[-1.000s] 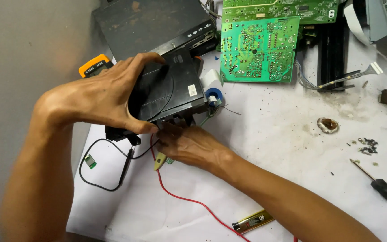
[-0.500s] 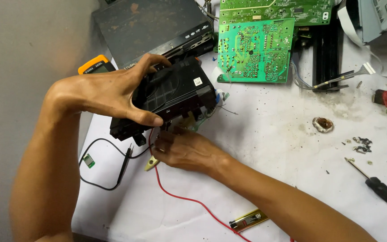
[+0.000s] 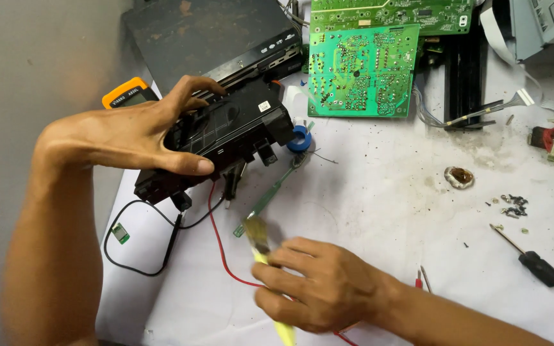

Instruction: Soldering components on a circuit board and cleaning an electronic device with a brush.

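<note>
Withdrawn from under the black plastic module (image 3: pixel 226 138), the right hand (image 3: pixel 318 291) now sits toward six o'clock, fingers closed on a yellow-handled brush (image 3: pixel 261 247). Left hand (image 3: pixel 129 138) clamps the module, tilted, at ten o'clock from the brush.

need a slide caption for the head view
Left hand tilts a black plastic module above the white bench; right hand holds a yellow-handled brush.

An electronics repair workshop. Bare green circuit boards (image 3: pixel 360 70) lie at the top of the frame on a stained white bench (image 3: pixel 386 211), with a yellow multimeter (image 3: pixel 126 93) upper left. Loose screws (image 3: pixel 511 204) and a screwdriver (image 3: pixel 533 259) sit at right.
</note>
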